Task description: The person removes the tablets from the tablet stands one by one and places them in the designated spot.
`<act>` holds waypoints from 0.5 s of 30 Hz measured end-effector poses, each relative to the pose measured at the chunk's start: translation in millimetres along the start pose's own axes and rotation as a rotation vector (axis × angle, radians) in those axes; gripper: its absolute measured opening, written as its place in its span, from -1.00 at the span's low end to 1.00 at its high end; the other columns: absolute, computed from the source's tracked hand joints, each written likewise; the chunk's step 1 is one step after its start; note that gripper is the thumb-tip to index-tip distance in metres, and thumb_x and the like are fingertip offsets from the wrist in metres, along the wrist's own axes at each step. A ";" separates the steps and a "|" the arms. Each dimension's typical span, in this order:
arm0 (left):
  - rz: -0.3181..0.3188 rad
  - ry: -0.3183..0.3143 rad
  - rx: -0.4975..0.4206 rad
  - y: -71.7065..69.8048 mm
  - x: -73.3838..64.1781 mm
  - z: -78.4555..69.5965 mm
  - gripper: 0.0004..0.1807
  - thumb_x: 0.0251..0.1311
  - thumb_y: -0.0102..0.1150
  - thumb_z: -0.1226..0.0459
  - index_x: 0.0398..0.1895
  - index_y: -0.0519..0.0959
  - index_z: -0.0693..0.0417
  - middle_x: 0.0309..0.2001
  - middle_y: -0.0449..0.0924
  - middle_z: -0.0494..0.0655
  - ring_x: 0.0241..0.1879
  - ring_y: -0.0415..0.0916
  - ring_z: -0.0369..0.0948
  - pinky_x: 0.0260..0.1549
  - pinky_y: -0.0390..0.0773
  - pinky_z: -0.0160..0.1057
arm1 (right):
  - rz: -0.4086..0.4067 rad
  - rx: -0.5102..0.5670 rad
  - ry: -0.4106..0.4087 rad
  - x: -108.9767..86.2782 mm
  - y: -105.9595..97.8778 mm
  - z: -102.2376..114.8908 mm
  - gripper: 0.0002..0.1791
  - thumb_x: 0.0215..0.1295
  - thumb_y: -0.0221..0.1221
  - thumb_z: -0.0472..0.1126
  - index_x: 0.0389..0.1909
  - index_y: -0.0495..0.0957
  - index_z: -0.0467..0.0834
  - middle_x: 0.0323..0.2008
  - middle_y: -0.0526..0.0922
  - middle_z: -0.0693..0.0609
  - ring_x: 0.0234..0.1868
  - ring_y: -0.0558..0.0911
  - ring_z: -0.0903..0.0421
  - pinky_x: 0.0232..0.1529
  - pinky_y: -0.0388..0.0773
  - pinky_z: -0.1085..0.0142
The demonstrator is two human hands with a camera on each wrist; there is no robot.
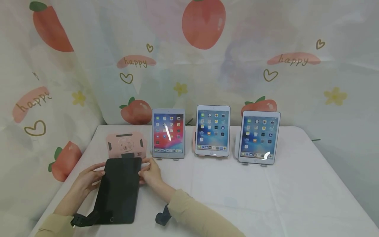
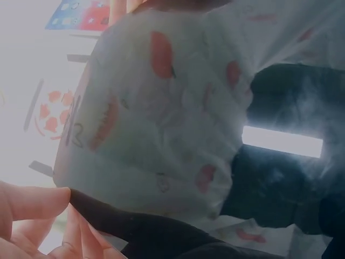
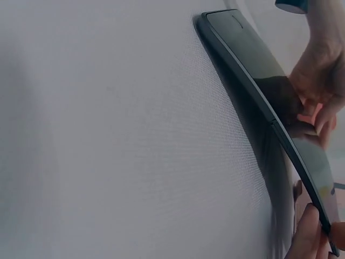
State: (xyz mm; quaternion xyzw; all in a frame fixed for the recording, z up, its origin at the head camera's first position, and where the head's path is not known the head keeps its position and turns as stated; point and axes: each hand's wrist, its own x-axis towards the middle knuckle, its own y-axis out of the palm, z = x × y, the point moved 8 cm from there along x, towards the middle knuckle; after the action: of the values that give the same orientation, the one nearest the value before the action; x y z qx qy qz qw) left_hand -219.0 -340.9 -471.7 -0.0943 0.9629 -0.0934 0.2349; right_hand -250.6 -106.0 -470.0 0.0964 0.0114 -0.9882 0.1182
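Observation:
A black tablet (image 1: 119, 194) with a dark, glossy screen is held between both hands at the left of the table. Its left edge is pinched by my left hand (image 1: 88, 179), thumb on the screen side in the left wrist view. My right hand (image 1: 152, 172) pinches the upper right edge. In the right wrist view the tablet (image 3: 248, 54) slants, its home-button end down by the cloth and the gripped end raised. Directly behind its top edge stands a pink panel (image 1: 136, 148) with black slots and a round centre. The tablet's back is hidden.
Three white tablets with lit screens stand on holders along the back: one left (image 1: 168, 144), one in the middle (image 1: 212, 131), one right (image 1: 259, 138). A white cloth (image 1: 225, 194) covers the table. A printed curtain (image 1: 207, 75) hangs behind and at the sides.

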 end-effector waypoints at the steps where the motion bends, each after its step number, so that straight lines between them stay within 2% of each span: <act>1: 0.005 -0.003 0.010 -0.4 0.8 0.3 -0.53 0.32 -0.01 0.35 0.31 0.36 0.04 -0.43 0.59 -0.48 -0.36 0.53 -0.38 -0.22 0.41 -0.25 | 0.002 -0.006 0.004 0.1 0.4 -0.6 -0.59 0.13 0.16 -0.50 0.01 0.44 -0.18 -0.50 0.53 0.01 -0.65 0.48 0.22 -0.59 0.63 0.34; 5: 0.023 -0.012 0.046 -1.1 3.0 0.4 -0.48 0.32 -0.02 0.36 0.36 0.29 0.12 -0.41 0.59 -0.46 -0.34 0.52 -0.35 -0.24 0.42 -0.24 | 0.013 -0.028 0.013 -1.4 1.1 0.1 -0.57 0.13 0.21 -0.45 0.05 0.45 -0.19 -0.46 0.59 -0.03 -0.60 0.54 0.21 -0.54 0.66 0.31; 8: 0.022 -0.031 0.065 -1.6 4.3 1.7 -0.44 0.30 -0.02 0.37 0.39 0.24 0.14 -0.37 0.59 -0.41 -0.32 0.50 -0.32 -0.18 0.42 -0.18 | 0.023 -0.032 0.031 -2.9 1.6 -0.1 -0.53 0.12 0.22 -0.44 0.10 0.45 -0.20 -0.46 0.60 -0.02 -0.58 0.55 0.22 -0.54 0.66 0.31; 11: 0.026 -0.031 0.115 -1.9 5.3 2.0 -0.41 0.28 -0.03 0.39 0.40 0.21 0.19 -0.25 0.65 -0.23 -0.29 0.49 -0.29 -0.12 0.43 -0.12 | 0.032 -0.032 0.065 -3.7 2.1 -2.5 -0.50 0.14 0.22 -0.39 0.15 0.45 -0.20 -0.44 0.62 -0.02 -0.58 0.56 0.22 -0.52 0.67 0.30; 15: 0.038 -0.011 0.205 -1.3 7.4 1.5 -0.39 0.26 -0.05 0.39 0.40 0.17 0.28 -0.10 0.64 -0.07 -0.27 0.50 -0.28 -0.15 0.47 -0.18 | 0.038 -0.032 0.112 -5.2 2.0 -5.5 -0.46 0.15 0.22 -0.28 0.21 0.43 -0.18 -0.33 0.68 -0.04 -0.54 0.58 0.20 -0.50 0.67 0.29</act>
State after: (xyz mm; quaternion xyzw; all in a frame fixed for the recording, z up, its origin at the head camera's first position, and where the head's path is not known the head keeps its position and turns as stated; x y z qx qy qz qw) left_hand -224.6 -344.1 -476.0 -0.0521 0.9486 -0.1863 0.2505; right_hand -244.1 -106.5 -474.4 0.1497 0.0318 -0.9786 0.1379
